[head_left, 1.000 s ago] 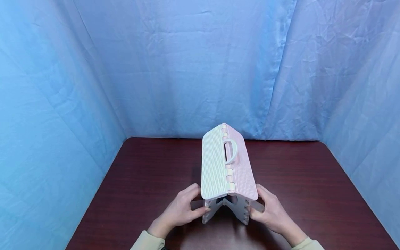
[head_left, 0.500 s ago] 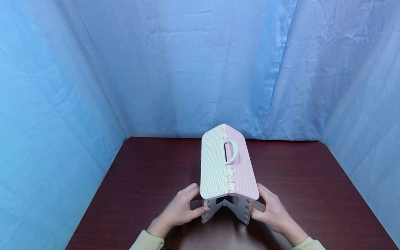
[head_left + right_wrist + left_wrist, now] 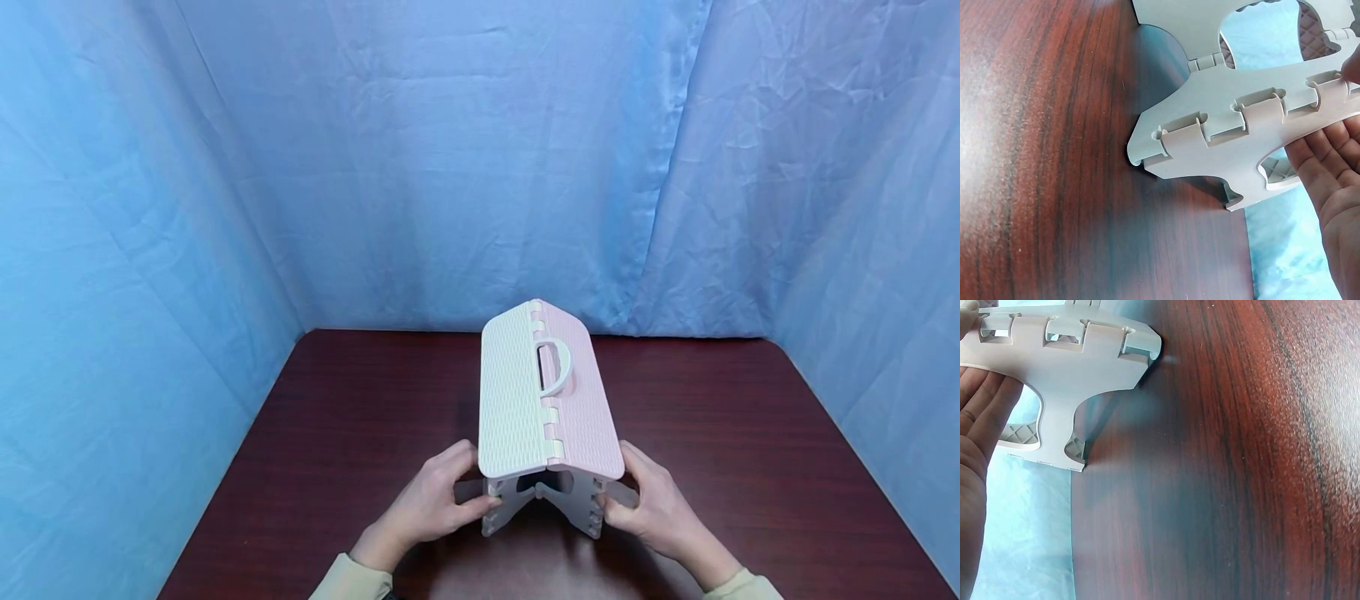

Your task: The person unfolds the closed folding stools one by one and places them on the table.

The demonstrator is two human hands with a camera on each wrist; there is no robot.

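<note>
A folding step stool stands half unfolded on the table, its white and pink top halves sloping down from a raised middle hinge like a roof. A white loop handle sticks up at that hinge. My left hand grips the stool's left leg panel, thumb at the near edge and fingers reaching in through the panel's opening. On the other side my right hand grips the right leg panel in the same way. Some fingertips are hidden behind the panels.
The dark red-brown wooden table reaches out on both sides of the stool. Light blue curtains hang behind it and along its left and right sides.
The two top halves have spread slightly wider and flatter, and the hinge ridge sits a little lower. Both hands keep their hold and have shifted very slightly apart.
</note>
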